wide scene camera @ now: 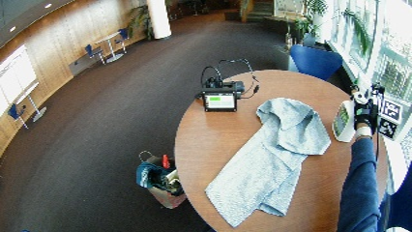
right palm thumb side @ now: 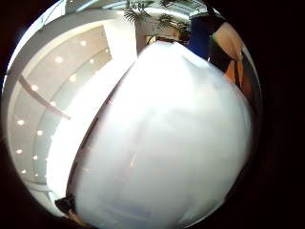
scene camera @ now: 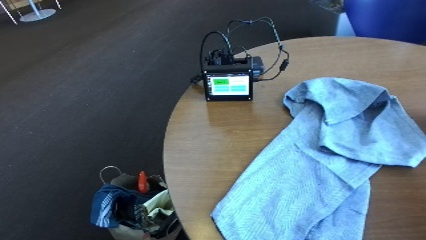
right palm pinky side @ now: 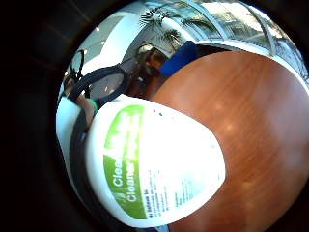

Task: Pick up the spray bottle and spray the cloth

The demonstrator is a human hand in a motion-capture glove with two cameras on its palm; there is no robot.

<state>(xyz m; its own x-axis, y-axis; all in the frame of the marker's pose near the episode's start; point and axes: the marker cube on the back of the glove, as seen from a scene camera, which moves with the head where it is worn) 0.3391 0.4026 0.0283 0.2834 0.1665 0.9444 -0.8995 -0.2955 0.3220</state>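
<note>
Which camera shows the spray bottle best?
The little finger side palm view: the spray bottle shows its green label there. The thumb side view shows only its white body, the wide outside view shows it small in the right hand, the outside view nothing.

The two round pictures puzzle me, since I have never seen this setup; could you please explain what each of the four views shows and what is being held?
There is no machine here: a person works at a round wooden table with a black-gloved right hand. The two round pictures come from small cameras on that hand's palm, one at the little finger side, one at the thumb side. Both are filled by a white spray bottle with a green label, because the hand grips it, lifted at the table's edge. The other two pictures are taken from outside, one closer, one wider. On the table lie a rumpled grey cloth and a small screen device with cables. A bag stands on the floor beside the table. In the closer outside view, hand and bottle are out of frame.
</note>
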